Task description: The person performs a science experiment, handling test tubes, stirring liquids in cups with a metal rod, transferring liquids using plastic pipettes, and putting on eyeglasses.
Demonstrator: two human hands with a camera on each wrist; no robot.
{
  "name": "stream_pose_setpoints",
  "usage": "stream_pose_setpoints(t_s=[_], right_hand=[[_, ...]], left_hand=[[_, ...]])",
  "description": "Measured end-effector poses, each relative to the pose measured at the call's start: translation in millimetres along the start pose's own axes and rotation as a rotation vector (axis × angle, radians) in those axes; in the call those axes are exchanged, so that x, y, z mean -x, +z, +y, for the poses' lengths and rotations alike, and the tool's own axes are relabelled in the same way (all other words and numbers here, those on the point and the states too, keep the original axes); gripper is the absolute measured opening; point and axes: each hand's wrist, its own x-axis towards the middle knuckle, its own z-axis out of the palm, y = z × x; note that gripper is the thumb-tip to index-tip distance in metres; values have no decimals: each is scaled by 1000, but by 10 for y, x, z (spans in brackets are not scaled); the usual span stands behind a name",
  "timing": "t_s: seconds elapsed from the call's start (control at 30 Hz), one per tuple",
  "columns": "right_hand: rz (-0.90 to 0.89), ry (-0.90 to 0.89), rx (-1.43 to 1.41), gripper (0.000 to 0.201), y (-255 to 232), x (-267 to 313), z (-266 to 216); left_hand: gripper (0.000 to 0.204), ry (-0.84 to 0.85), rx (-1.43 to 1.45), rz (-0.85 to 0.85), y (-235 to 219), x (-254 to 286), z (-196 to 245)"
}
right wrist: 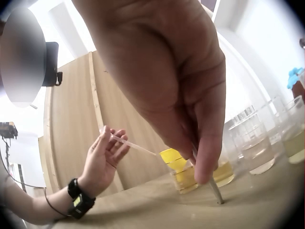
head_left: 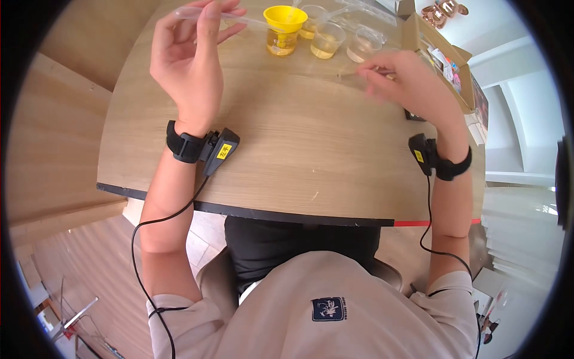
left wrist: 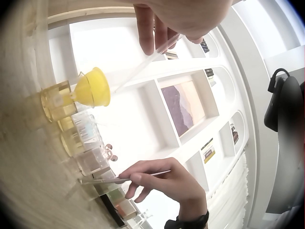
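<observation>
By the left hand (head_left: 194,72), a clear dropper (left wrist: 147,63) is held; by the right hand (head_left: 412,87), a slim metal tool (right wrist: 215,192) is pinched, tip down by the tabletop (head_left: 269,137). The dropper's long axis is sloped down toward the yellow funnel (head_left: 286,20), which is seated in a cup (head_left: 281,45) between the hands, nearer the left.

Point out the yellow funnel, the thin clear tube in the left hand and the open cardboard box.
Yellow funnel (left wrist: 97,87): left wrist view, on its wide cone.
Thin clear tube (left wrist: 150,60): left wrist view, on its shaft.
Open cardboard box (head_left: 411,35): head view, on bare cardboard at its left side.
</observation>
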Motion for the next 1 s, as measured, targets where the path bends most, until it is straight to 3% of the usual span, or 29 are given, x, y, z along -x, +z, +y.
stream_pose_setpoints(t_s=[0.07,0.2,0.27,0.37,0.5,0.6,0.67,0.7,0.77,0.87,1.0], right_hand=[[114,-100,183,21,87,-78,73],[89,-245,117,22,93,-4,3],[125,10,73,22,15,-2,35],[89,-125,-30,22,59,-30,29],[96,-140,-93,23,48,-21,-5],[69,-102,-9,24,60,-77,92],[154,-98,259,25,35,-77,160],[152,-106,263,25,33,-78,110],[42,-89,45,25,54,10,6],[170,-151,71,23,95,-84,122],[99,-125,-14,21,46,127,4]], left_hand=[[19,-17,27,-7,-5,13,1],[18,-25,40,-3,-6,9,-24],[18,-12,21,-1,-33,-1,-15],[18,-17,43,-9,-3,2,-24],[19,2,18,-11,-9,1,-25],[19,3,31,-11,-6,1,-17],[19,-18,19,-1,4,-3,19],[19,-41,4,10,-2,-11,30],[19,-20,14,18,-43,-28,-7],[20,-21,40,4,1,0,3],[21,13,-9,10,-43,-36,-24]])
